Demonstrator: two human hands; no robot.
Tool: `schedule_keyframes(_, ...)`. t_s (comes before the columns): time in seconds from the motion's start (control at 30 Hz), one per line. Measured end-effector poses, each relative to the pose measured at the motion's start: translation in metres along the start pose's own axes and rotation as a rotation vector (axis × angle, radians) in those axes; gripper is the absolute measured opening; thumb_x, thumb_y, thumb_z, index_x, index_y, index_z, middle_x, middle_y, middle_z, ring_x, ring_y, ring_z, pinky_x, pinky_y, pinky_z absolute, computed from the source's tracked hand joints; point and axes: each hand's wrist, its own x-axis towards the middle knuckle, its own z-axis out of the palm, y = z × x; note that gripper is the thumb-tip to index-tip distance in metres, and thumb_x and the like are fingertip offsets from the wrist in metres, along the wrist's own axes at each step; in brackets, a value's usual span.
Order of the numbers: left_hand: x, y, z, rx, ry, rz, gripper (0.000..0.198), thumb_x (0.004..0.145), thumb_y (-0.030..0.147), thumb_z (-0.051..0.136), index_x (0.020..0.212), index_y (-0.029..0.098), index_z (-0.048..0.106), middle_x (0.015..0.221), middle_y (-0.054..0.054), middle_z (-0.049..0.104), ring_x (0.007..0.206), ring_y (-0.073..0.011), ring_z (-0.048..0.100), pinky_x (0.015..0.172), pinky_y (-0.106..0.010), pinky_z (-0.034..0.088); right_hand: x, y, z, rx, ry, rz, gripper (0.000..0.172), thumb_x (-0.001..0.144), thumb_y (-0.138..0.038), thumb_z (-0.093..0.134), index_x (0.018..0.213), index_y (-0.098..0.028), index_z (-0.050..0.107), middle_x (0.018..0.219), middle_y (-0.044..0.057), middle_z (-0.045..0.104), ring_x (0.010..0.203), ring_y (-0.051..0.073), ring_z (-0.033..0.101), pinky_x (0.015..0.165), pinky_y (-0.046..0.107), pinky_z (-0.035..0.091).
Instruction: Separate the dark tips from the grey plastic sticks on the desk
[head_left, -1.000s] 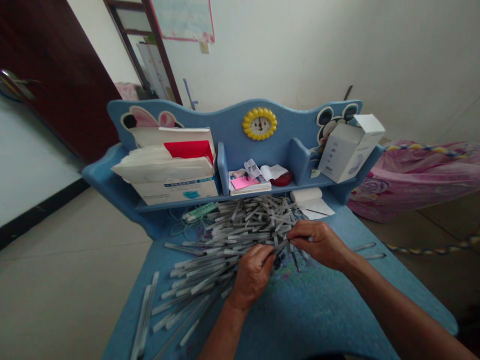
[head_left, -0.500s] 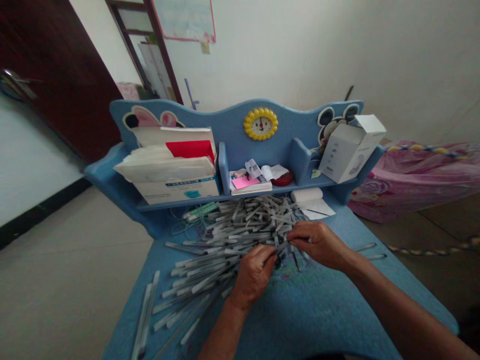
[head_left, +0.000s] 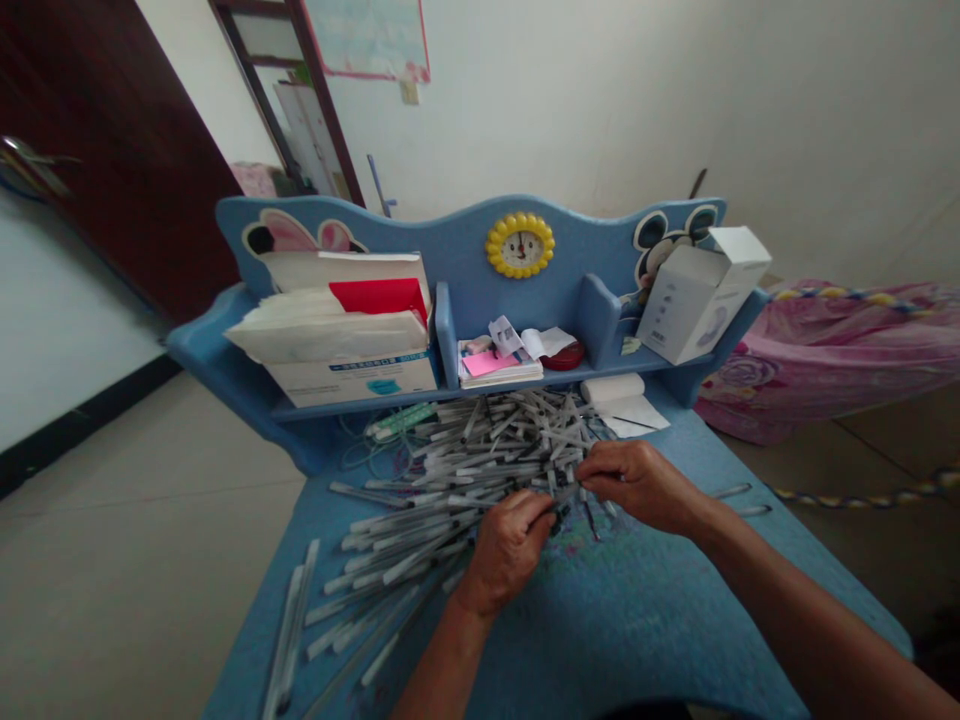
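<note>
A large heap of clear-barrelled pens (head_left: 450,470) with dark ends covers the middle and left of the blue desk. At its near right edge my left hand (head_left: 511,545) is closed, thumb and index finger pinching a pen (head_left: 564,494) that points right. Close by on the right, my right hand (head_left: 637,487) is pinched closed at that pen's far end; whether its fingertips hold a cap or the barrel is hidden. Beneath and beyond the fingers lie more pens. One dark, thin piece (head_left: 592,520) rests on the desk between the hands.
Behind the heap rises a blue shelf (head_left: 450,240) with a box of papers (head_left: 337,340), a yellow clock (head_left: 520,246) and a white box (head_left: 697,300). A paper roll (head_left: 615,390) lies at the back right. A few pens (head_left: 292,630) lie at the left edge.
Both hands stay almost in place, holding the same pen. My right hand has shifted very slightly to the right; the heap looks unchanged.
</note>
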Motion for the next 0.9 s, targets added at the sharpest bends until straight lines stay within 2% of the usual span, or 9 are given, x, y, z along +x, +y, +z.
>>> schedule_keyframes(0.5, 0.0007, 0.0030, -0.0027, -0.082, -0.080, -0.027, 0.016, 0.082, 0.019, 0.049, 0.087, 0.018, 0.065, 0.075, -0.002, 0.061, 0.071, -0.0130, 0.058, 0.064, -0.022, 0.044, -0.0021, -0.0028, -0.0028, 0.063, -0.033, 0.043, 0.017, 0.078, -0.009, 0.051, 0.071, -0.016, 0.065, 0.066, -0.001, 0.057, 0.064, 0.010, 0.054, 0.060, 0.021, 0.038)
schedule_keyframes(0.67, 0.0011, 0.0053, -0.0042, -0.089, -0.075, -0.037, 0.016, 0.082, 0.018, 0.050, 0.085, 0.018, 0.065, 0.073, -0.001, 0.060, 0.071, -0.0127, 0.058, 0.062, -0.022, 0.043, -0.0030, 0.0003, -0.0028, 0.084, -0.039, 0.054, 0.015, 0.079, -0.012, 0.052, 0.077, -0.017, 0.066, 0.067, -0.002, 0.058, 0.062, 0.009, 0.054, 0.059, 0.020, 0.039)
schedule_keyframes(0.77, 0.0016, 0.0056, -0.0045, -0.087, -0.065, -0.023, 0.015, 0.081, 0.017, 0.050, 0.083, 0.018, 0.065, 0.072, -0.001, 0.059, 0.070, -0.0129, 0.058, 0.062, -0.022, 0.043, -0.0038, 0.0012, -0.0031, 0.056, -0.052, 0.054, 0.015, 0.081, -0.015, 0.051, 0.083, -0.018, 0.066, 0.069, -0.001, 0.059, 0.063, 0.010, 0.054, 0.059, 0.020, 0.039)
schedule_keyframes(0.9, 0.0016, 0.0051, -0.0039, -0.067, -0.072, -0.024, 0.016, 0.082, 0.017, 0.049, 0.084, 0.018, 0.064, 0.073, -0.002, 0.060, 0.070, -0.0132, 0.057, 0.062, -0.022, 0.043, -0.0060, 0.0017, -0.0039, -0.044, -0.063, 0.053, 0.014, 0.083, -0.019, 0.051, 0.079, -0.018, 0.065, 0.069, 0.000, 0.060, 0.065, 0.011, 0.054, 0.060, 0.022, 0.038)
